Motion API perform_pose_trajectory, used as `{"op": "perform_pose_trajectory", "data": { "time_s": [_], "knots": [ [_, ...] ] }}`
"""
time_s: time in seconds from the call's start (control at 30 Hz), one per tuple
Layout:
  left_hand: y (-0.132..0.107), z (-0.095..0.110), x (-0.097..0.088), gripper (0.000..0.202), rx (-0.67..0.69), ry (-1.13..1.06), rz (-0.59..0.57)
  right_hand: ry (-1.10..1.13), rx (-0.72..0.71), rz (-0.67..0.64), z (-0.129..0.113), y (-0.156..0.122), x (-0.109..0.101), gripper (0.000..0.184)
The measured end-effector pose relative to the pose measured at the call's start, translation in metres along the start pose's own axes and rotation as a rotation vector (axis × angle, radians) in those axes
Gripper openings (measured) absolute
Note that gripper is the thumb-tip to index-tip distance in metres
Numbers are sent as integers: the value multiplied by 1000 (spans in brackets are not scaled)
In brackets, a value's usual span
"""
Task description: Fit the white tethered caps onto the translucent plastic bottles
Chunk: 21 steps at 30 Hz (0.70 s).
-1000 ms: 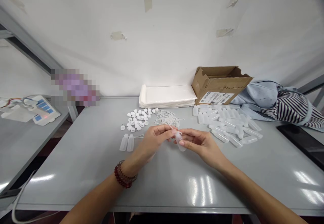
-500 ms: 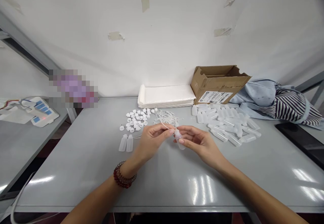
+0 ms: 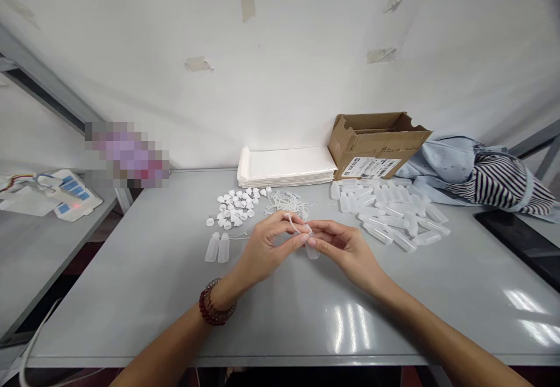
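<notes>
My right hand (image 3: 350,250) grips a small translucent squeeze bottle (image 3: 312,252) between thumb and fingers. At the bottle's neck, my left hand (image 3: 269,244) pinches a thin white plastic loop strap (image 3: 292,224), which curves up over the fingers. Fingertips of both hands meet there and hide most of the neck. Left of my hands, two similar bottles (image 3: 217,249) stand side by side, with a strap trailing to the right. Beyond them are a scatter of white pointed caps (image 3: 237,205) and a tangle of white straps (image 3: 289,202). Many more bottles (image 3: 391,209) lie in a heap to the right.
A stack of white padded envelopes (image 3: 286,165) lies against the wall beside an open cardboard box (image 3: 378,148). Bundled blue and striped cloth (image 3: 494,177) and a black phone (image 3: 520,247) are at the right. A white device with blue buttons (image 3: 76,194) sits on the left table.
Both hands have closed in around the bottle's neck. The left fingers have brought the strap onto it, and the strap now bends in an arc. Less of the bottle shows.
</notes>
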<state>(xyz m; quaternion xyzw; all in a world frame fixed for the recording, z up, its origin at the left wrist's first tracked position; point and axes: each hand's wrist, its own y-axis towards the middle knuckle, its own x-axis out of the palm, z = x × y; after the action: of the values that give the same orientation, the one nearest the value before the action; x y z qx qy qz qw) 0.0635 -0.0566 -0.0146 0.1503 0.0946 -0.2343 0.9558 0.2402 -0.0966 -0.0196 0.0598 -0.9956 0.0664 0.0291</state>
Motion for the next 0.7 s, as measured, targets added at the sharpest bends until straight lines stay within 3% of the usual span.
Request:
{"op": "perform_pose_trajectory", "data": {
  "time_s": [0.07, 0.3, 0.5, 0.7],
  "knots": [
    [0, 0, -1, 13, -5, 28, -28, 66, 30, -15, 0, 2, -1, 28],
    [-4, -6, 4, 59, 55, 284, -112, 433, 164, -110, 11, 8, -3, 26],
    [-6, -10, 10, 52, 144, 410, -68, 510, 185, -172, 16, 10, -2, 24],
    [-6, -13, 9, 44, 341, 636, -92, 361, 81, -151, 13, 9, 1, 25]
  ]
}}
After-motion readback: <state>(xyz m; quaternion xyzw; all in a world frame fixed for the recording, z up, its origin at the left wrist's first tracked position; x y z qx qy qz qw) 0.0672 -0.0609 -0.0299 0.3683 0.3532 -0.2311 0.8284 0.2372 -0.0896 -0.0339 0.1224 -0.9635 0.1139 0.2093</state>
